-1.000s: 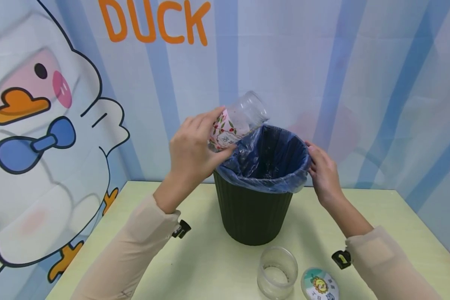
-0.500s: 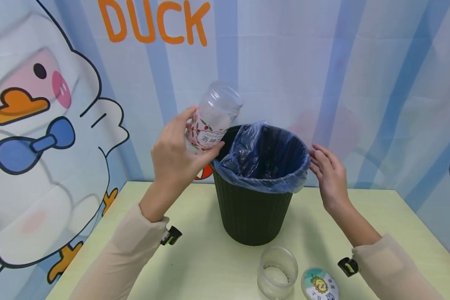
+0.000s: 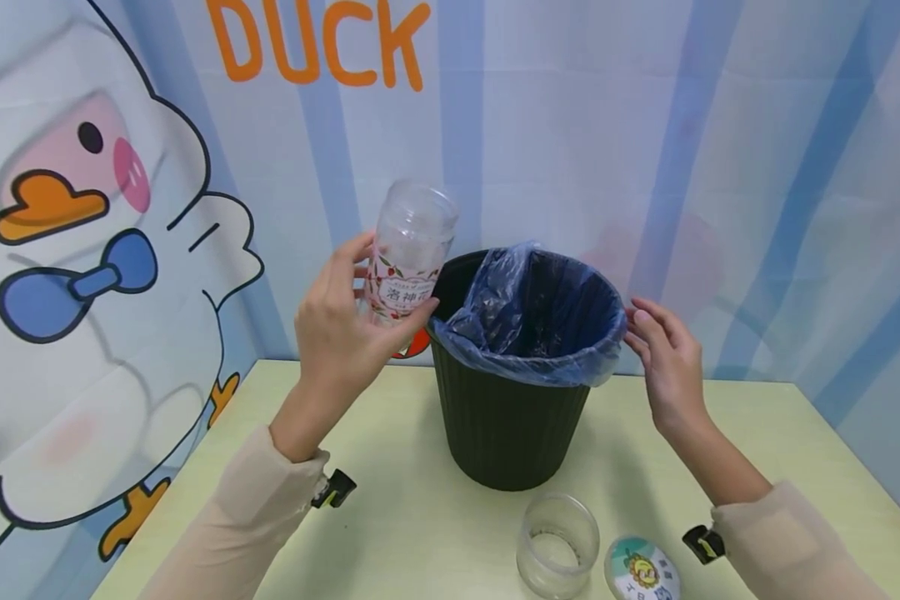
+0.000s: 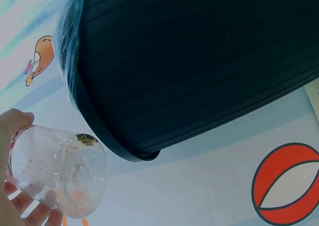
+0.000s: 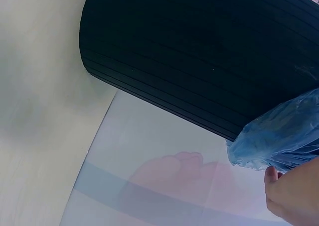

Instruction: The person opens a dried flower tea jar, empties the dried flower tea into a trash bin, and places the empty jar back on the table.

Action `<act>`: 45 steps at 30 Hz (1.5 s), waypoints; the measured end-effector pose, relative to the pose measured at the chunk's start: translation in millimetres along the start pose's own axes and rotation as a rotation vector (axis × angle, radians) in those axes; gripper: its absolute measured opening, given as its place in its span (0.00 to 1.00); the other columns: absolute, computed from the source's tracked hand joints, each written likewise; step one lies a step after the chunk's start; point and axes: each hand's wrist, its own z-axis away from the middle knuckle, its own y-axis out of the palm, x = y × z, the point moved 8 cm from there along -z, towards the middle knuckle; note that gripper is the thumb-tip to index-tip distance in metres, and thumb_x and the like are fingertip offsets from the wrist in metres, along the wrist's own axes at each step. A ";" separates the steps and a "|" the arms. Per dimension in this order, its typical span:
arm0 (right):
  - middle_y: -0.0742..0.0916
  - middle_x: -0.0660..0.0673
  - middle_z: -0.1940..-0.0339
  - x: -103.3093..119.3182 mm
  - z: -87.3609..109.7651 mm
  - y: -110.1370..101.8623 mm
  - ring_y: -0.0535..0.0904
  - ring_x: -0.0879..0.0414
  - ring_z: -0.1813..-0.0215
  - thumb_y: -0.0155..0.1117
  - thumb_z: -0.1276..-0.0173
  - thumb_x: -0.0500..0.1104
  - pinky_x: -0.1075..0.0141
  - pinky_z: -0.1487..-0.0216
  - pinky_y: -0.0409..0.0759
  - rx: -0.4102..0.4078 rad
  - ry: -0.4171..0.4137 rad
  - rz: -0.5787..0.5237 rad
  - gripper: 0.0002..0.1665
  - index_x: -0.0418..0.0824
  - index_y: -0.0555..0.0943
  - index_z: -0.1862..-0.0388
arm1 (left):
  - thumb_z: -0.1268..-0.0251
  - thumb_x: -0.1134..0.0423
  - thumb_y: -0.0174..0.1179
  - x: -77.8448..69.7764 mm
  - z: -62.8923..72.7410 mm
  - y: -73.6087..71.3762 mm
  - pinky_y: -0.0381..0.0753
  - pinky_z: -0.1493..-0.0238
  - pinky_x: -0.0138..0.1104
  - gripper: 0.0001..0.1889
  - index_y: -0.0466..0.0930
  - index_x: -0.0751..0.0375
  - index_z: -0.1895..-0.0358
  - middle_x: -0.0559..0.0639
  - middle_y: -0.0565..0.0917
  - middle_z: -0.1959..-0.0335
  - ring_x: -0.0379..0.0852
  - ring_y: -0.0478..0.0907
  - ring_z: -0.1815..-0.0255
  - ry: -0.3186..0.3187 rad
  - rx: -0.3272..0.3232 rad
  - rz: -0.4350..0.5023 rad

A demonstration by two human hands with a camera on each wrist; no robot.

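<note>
In the head view my left hand (image 3: 337, 333) holds a clear jar (image 3: 412, 229) with a pink floral label, beside the bin's left rim. The jar leans slightly, its uncapped mouth up. Some dark residue lies near its base (image 4: 82, 178) in the left wrist view. A black ribbed trash bin (image 3: 510, 437) stands upright on the table, lined with a blue plastic bag (image 3: 543, 367). At the bin's right rim is my right hand (image 3: 671, 362), fingers loosely bent. Its fingertips are close to the bag; whether they touch it I cannot tell.
A clear, lidless cup-like container (image 3: 557, 546) stands on the pale table (image 3: 390, 517) in front of the bin. To its right lies a round printed lid (image 3: 642, 571). Behind the table hangs a cartoon duck backdrop (image 3: 570, 108).
My left hand has drawn the jar leftward, away from over the bin, and turned it more upright. On the left side, the bag has slipped inside the rim. My right hand has loosened from the rim.
</note>
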 end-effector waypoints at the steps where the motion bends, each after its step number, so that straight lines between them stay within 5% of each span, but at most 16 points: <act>1: 0.83 0.47 0.53 -0.1 0.5 -0.4 0.79 0.56 0.50 0.55 0.22 0.41 0.72 0.45 0.77 -0.005 0.000 -0.010 0.16 0.33 0.76 0.42 | 0.58 0.45 0.80 0.0 1.2 -0.3 0.83 0.65 0.46 0.44 0.73 0.61 0.37 0.56 0.83 0.51 0.52 0.82 0.56 -0.002 0.003 0.005; 6: 0.82 0.46 0.57 0.0 4.1 -2.2 0.79 0.56 0.53 0.57 0.23 0.41 0.71 0.47 0.78 -0.026 0.010 -0.005 0.08 0.41 0.80 0.51 | 0.58 0.46 0.80 1.4 5.7 -2.2 0.84 0.65 0.46 0.45 0.71 0.62 0.36 0.58 0.83 0.51 0.53 0.82 0.56 -0.023 0.018 0.016; 16: 0.83 0.45 0.60 2.7 14.9 -1.6 0.80 0.55 0.57 0.56 0.23 0.40 0.69 0.50 0.80 -0.023 0.014 -0.004 0.13 0.32 0.75 0.47 | 0.59 0.47 0.80 4.5 18.0 -4.0 0.85 0.65 0.45 0.45 0.70 0.62 0.37 0.57 0.82 0.52 0.53 0.82 0.56 -0.032 0.042 0.038; 23: 0.84 0.43 0.59 4.7 22.6 -1.9 0.81 0.54 0.56 0.55 0.22 0.39 0.68 0.49 0.80 0.005 0.004 -0.020 0.08 0.38 0.79 0.51 | 0.58 0.51 0.80 8.5 30.7 -5.3 0.85 0.66 0.45 0.44 0.68 0.62 0.37 0.57 0.81 0.50 0.53 0.82 0.56 -0.050 0.074 0.095; 45: 0.84 0.42 0.56 6.1 36.2 -4.3 0.82 0.53 0.55 0.56 0.23 0.38 0.68 0.47 0.79 0.083 0.004 -0.035 0.09 0.36 0.78 0.49 | 0.54 0.56 0.78 6.6 85.8 4.8 0.84 0.57 0.42 0.43 0.64 0.60 0.35 0.48 0.78 0.46 0.46 0.77 0.50 -0.151 0.285 0.248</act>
